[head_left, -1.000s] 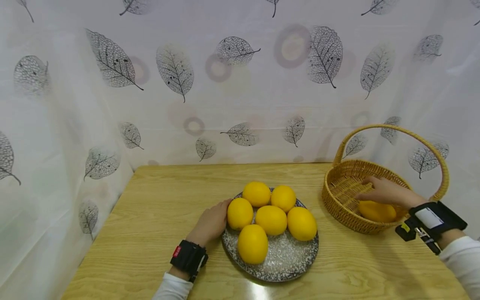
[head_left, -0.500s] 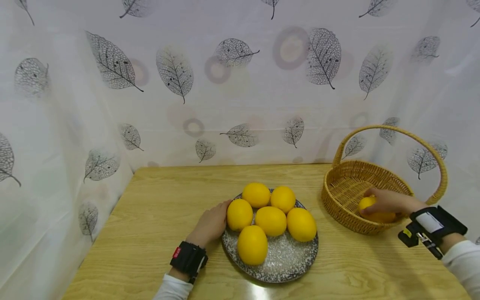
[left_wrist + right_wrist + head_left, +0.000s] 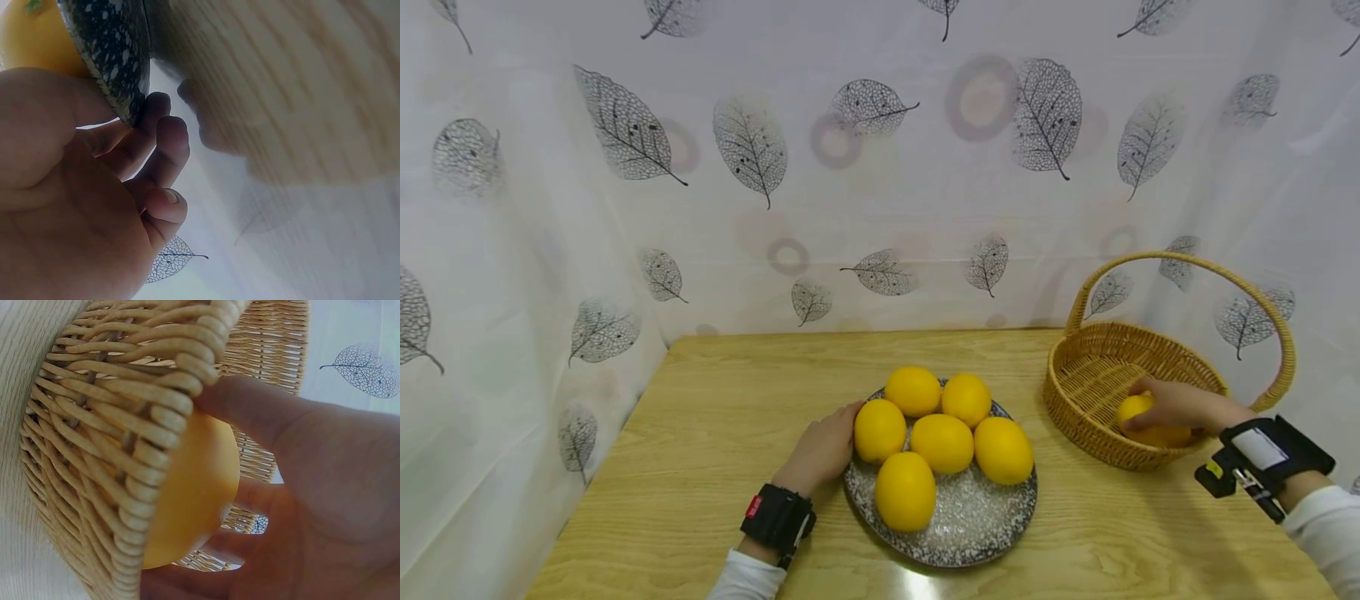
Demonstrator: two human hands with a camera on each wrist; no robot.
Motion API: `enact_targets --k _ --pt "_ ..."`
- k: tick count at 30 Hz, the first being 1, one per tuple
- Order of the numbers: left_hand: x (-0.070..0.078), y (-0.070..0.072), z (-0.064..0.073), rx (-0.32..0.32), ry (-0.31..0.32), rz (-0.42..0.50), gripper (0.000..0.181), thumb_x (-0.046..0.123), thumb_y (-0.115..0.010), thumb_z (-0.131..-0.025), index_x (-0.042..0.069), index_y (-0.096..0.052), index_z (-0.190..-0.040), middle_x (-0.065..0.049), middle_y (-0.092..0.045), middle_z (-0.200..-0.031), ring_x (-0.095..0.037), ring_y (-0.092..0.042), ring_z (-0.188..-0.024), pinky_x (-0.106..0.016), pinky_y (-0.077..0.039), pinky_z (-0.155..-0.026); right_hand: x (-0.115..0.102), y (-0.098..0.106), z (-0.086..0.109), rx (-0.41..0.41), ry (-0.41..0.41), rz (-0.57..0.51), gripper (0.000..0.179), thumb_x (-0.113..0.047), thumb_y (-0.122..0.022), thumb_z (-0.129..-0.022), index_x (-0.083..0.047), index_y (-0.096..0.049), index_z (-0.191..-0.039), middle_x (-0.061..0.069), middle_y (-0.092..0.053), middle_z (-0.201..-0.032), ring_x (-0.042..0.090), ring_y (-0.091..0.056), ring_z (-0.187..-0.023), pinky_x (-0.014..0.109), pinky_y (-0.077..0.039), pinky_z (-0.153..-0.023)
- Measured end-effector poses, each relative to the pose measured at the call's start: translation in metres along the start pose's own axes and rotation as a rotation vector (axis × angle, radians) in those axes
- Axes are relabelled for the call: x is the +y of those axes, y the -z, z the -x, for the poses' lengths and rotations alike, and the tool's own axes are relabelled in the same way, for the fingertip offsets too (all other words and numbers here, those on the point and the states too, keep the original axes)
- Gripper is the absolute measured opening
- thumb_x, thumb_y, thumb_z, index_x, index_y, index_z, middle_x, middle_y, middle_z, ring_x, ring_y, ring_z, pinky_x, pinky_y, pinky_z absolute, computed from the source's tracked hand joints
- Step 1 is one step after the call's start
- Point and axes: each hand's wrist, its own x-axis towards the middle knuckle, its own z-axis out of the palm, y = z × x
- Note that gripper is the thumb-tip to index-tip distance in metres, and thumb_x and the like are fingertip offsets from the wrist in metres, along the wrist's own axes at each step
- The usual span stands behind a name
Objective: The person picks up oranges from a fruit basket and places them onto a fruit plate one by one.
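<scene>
In the head view, my left hand [image 3: 820,446] holds the left rim of a round speckled grey plate [image 3: 977,517]. The left wrist view shows its thumb over the rim and fingertips bent beneath it. Several yellow oranges [image 3: 906,492] sit on the plate; one orange [image 3: 44,37] with a green stem mark lies right by the left thumb. Over at the right, my right hand [image 3: 1183,404] reaches into a wicker basket [image 3: 1075,417] and grips an orange [image 3: 1135,408] there. Fingers and thumb curve round this orange [image 3: 200,481], partly hidden behind the woven wall in the right wrist view.
A tall arched handle [image 3: 1187,257] rises over the basket, close above the right wrist. Both plate and basket stand on a light wooden table [image 3: 737,383]. Behind it hangs a pale curtain [image 3: 895,200] with leaf prints.
My right hand has come down from above the orange in the basket and closed round it, then kept still. The left hand and the plate have stayed in place.
</scene>
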Motion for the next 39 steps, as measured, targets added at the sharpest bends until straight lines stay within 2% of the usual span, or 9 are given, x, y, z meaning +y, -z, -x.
enact_targets --k 8,18,39 --pt "-0.0002 -0.0004 0.0 -0.005 0.002 0.001 0.044 0.011 -0.041 -0.101 0.001 -0.043 -0.144 -0.022 -0.058 -0.139 -0.037 -0.053 -0.125 -0.058 -0.046 -0.103 -0.0003 -0.002 0.0008 0.024 0.012 0.019 0.081 -0.04 -0.069 -0.084 0.02 -0.041 -0.131 0.041 -0.059 -0.114 0.039 -0.058 -0.093 0.052 -0.049 -0.076" --pt "0.0005 0.0007 0.0007 -0.008 0.009 0.004 0.044 0.01 -0.041 -0.101 0.001 -0.043 -0.144 -0.022 -0.058 -0.14 -0.037 -0.053 -0.125 -0.059 -0.046 -0.103 -0.0037 -0.0016 0.0037 0.038 0.032 0.035 0.077 -0.035 -0.071 -0.083 0.019 -0.043 -0.13 0.034 -0.063 -0.107 0.033 -0.057 -0.087 0.045 -0.049 -0.073" --pt "0.0008 0.0012 0.0006 -0.007 0.003 -0.011 0.044 0.009 -0.044 -0.1 0.0 -0.043 -0.143 -0.022 -0.057 -0.14 -0.038 -0.054 -0.123 -0.059 -0.047 -0.102 0.0032 -0.0084 0.0022 0.109 0.024 0.033 0.079 -0.041 -0.071 -0.08 0.016 -0.047 -0.129 0.038 -0.062 -0.11 0.034 -0.058 -0.086 0.044 -0.049 -0.068"
